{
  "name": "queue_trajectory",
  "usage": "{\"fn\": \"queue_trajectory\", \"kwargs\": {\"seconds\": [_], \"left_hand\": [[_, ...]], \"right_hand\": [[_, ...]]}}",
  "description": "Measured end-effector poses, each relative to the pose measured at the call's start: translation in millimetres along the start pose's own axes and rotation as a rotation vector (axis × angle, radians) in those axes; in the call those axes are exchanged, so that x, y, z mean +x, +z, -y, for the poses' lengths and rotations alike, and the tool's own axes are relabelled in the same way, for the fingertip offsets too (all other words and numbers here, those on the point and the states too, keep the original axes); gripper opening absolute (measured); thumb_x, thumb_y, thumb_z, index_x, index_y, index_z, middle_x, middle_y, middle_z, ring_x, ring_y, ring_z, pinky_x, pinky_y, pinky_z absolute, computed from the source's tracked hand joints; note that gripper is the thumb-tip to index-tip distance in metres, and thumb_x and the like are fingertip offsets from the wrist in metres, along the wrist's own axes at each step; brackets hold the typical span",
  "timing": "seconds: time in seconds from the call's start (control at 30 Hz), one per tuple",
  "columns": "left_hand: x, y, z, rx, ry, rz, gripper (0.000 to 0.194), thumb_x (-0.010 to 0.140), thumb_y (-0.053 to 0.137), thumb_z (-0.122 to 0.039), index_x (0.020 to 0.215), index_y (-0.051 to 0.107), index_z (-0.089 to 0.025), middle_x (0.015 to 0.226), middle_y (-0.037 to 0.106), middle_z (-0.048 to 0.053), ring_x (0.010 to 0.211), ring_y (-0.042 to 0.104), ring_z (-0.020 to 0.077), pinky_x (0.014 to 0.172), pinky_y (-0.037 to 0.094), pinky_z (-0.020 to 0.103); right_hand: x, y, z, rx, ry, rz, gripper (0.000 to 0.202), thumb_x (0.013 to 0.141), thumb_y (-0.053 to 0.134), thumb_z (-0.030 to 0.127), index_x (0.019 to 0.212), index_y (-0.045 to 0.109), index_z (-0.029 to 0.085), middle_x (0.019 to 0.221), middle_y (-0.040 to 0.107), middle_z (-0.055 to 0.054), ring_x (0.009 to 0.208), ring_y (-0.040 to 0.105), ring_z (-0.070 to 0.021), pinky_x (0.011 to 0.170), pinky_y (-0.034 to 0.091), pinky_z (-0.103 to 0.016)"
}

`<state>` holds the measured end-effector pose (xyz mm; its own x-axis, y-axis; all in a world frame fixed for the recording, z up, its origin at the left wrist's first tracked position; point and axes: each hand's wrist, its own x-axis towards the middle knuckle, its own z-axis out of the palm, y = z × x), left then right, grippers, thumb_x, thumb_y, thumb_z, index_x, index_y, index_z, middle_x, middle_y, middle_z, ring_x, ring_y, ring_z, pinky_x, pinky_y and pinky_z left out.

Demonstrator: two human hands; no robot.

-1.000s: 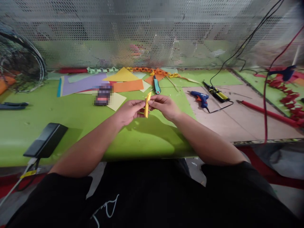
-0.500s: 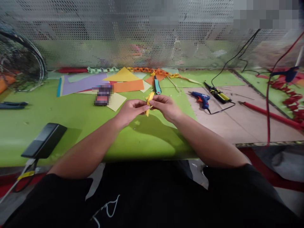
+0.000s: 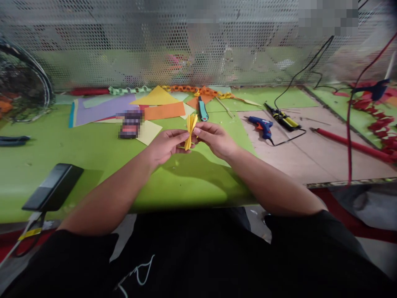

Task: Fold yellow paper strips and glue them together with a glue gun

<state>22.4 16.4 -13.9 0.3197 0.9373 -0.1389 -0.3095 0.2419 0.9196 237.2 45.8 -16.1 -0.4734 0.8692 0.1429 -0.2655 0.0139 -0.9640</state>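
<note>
A pleated yellow paper piece (image 3: pixel 191 131) stands nearly upright between my two hands, pinched narrow at its middle and fanned at its ends. My left hand (image 3: pixel 171 145) grips its middle from the left side. From the right, my right hand (image 3: pixel 214 138) closes its thumb and fingers on the same paper. Just behind my hands lies a teal utility knife (image 3: pixel 202 109). To the left of it are an orange paper strip (image 3: pixel 164 111) and a pale yellow sheet (image 3: pixel 149 132), with a yellow sheet (image 3: pixel 159 97) farther back.
Purple paper (image 3: pixel 102 109) and a dark, partly blurred object (image 3: pixel 129 125) lie left. A blue glue gun (image 3: pixel 262 126), yellow-black tool (image 3: pixel 287 120) and red rod (image 3: pixel 353 145) are right. A black power brick (image 3: pixel 53 187) sits front left; paper chains (image 3: pixel 182 89) line the back.
The yellow paper has turned and its pleats now spread into a fan at the ends. Both hands still hold it, and the whole view has shifted slightly.
</note>
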Motion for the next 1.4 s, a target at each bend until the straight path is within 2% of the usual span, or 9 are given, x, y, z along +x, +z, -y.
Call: {"fn": "queue_trajectory", "kwargs": {"seconds": [0.27, 0.4, 0.6, 0.77, 0.97, 1.17, 1.4], "left_hand": [[1.5, -3.3, 5.7, 0.08, 0.021, 0.032, 0.051, 0.079, 0.102, -0.054, 0.113, 0.09, -0.018, 0.109, 0.089, 0.016, 0.094, 0.087, 0.0261, 0.08, 0.069, 0.036], [1.1, -3.6, 7.2, 0.103, 0.042, -0.009, 0.047, 0.082, 0.101, -0.053, 0.114, 0.09, -0.02, 0.11, 0.089, 0.014, 0.096, 0.086, 0.0251, 0.084, 0.07, 0.038], [-0.6, -1.6, 5.4, 0.172, 0.094, -0.111, 0.044, 0.074, 0.106, -0.049, 0.103, 0.09, -0.019, 0.101, 0.087, 0.009, 0.087, 0.081, 0.0191, 0.086, 0.068, 0.039], [-0.7, 2.2, 4.1, 0.119, 0.091, -0.17, 0.048, 0.067, 0.109, -0.048, 0.1, 0.09, -0.018, 0.096, 0.086, 0.008, 0.084, 0.08, 0.019, 0.088, 0.068, 0.042], [0.6, -0.3, 4.6, 0.083, 0.131, -0.231, 0.048, 0.064, 0.111, -0.041, 0.099, 0.088, -0.018, 0.098, 0.086, 0.007, 0.084, 0.081, 0.019, 0.085, 0.068, 0.039], [-0.8, -0.5, 2.8, 0.077, 0.127, -0.23, 0.047, 0.061, 0.112, -0.038, 0.092, 0.083, -0.018, 0.092, 0.084, 0.004, 0.081, 0.079, 0.0177, 0.079, 0.067, 0.036], [-0.1, 0.1, 2.3, 0.059, 0.12, -0.18, 0.048, 0.063, 0.112, -0.039, 0.093, 0.081, -0.018, 0.092, 0.083, 0.003, 0.082, 0.08, 0.0182, 0.08, 0.066, 0.035]], "right_hand": [[3.5, 1.7, -1.2, -0.015, -0.021, -0.044, 0.047, 0.077, 0.105, 0.057, 0.093, 0.084, 0.019, 0.082, 0.077, 0.0, 0.072, 0.066, -0.0113, 0.07, 0.054, -0.028], [5.1, 0.9, -3.2, -0.031, -0.017, -0.085, 0.047, 0.074, 0.106, 0.059, 0.091, 0.085, 0.02, 0.079, 0.077, 0.0, 0.071, 0.065, -0.0118, 0.071, 0.056, -0.029], [6.7, -1.8, -4.3, -0.118, 0.0, -0.152, 0.048, 0.069, 0.105, 0.064, 0.088, 0.088, 0.023, 0.086, 0.083, -0.002, 0.073, 0.069, -0.0133, 0.072, 0.059, -0.03], [6.2, -1.3, -3.6, -0.121, 0.0, -0.181, 0.047, 0.067, 0.107, 0.061, 0.089, 0.09, 0.024, 0.084, 0.084, -0.002, 0.075, 0.071, -0.0147, 0.075, 0.061, -0.032], [5.3, 0.9, -5.3, -0.12, -0.049, -0.215, 0.046, 0.065, 0.108, 0.06, 0.091, 0.091, 0.025, 0.088, 0.085, -0.002, 0.074, 0.07, -0.0134, 0.074, 0.061, -0.032], [4.8, 2.6, -4.9, -0.108, -0.069, -0.199, 0.047, 0.064, 0.11, 0.058, 0.087, 0.088, 0.024, 0.086, 0.083, -0.001, 0.073, 0.068, -0.013, 0.072, 0.062, -0.031], [3.5, 2.5, -2.0, -0.065, -0.064, -0.113, 0.047, 0.07, 0.108, 0.058, 0.087, 0.082, 0.022, 0.084, 0.077, 0.001, 0.074, 0.069, -0.0124, 0.075, 0.062, -0.03]]}}
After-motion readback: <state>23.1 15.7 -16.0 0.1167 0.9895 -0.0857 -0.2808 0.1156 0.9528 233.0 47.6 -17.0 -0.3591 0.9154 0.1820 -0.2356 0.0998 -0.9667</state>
